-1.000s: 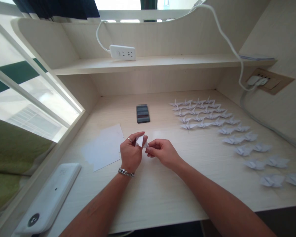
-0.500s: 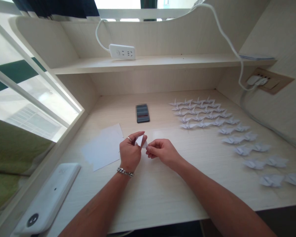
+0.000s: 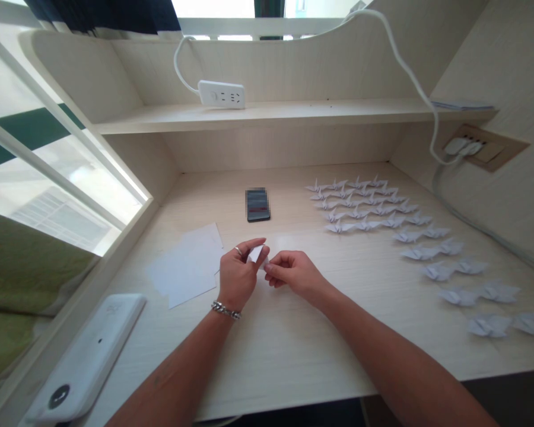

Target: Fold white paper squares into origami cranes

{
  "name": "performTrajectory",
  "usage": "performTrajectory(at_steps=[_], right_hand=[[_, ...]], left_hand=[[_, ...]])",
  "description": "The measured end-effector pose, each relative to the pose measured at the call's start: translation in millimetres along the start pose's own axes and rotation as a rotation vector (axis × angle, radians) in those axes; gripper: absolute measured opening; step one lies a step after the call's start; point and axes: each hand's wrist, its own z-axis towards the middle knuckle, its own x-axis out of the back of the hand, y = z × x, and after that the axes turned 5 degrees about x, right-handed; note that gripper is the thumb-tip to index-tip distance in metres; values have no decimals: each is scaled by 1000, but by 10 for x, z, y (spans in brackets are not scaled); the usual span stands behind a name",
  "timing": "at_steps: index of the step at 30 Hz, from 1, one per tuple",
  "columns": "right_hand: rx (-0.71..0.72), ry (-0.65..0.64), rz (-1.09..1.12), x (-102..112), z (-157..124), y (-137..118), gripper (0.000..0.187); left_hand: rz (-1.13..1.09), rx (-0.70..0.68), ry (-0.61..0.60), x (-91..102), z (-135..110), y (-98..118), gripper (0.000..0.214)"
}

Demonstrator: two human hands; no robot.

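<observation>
My left hand [image 3: 237,274] and my right hand [image 3: 293,274] meet over the middle of the desk [image 3: 293,350], both pinching a small folded piece of white paper [image 3: 254,254]. The left hand wears a ring and a chain bracelet; its fingers curl round the paper's left side. My right thumb and fingers pinch the paper's right edge. A loose stack of white paper sheets [image 3: 184,267] lies just left of my left hand. Several finished white paper cranes [image 3: 374,207] stand in rows on the right half of the desk.
A dark phone [image 3: 258,205] lies flat behind my hands. A white power strip [image 3: 221,93] sits on the shelf above, its cable running to a wall socket [image 3: 465,145] on the right. A white device [image 3: 84,359] lies at the desk's front left corner.
Both hands stay nearly in place; the left hand has shifted slightly right and its fingers have turned the folded paper a little.
</observation>
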Motion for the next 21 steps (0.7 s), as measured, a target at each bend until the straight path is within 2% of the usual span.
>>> performTrajectory(at_steps=[4,6,12,16,21], right_hand=[[2,42,6,15,-2,-25,36],[25,39,-34,33,1,-29,35],[333,237,-182,108,0,-51,28],[387,202,-195,128,9,-49,20],[367,207,-154,153,38,-23,16]], left_hand=[[-179,37,-88,3,13,-32,47],[-211,42,-98,-1,15,-45,47],[-74,-25,-112,-13,-2,-40,30],[-33,-102,-167,-2,-11,-62,26],[-151,-116,-264,14,-31,-68,30]])
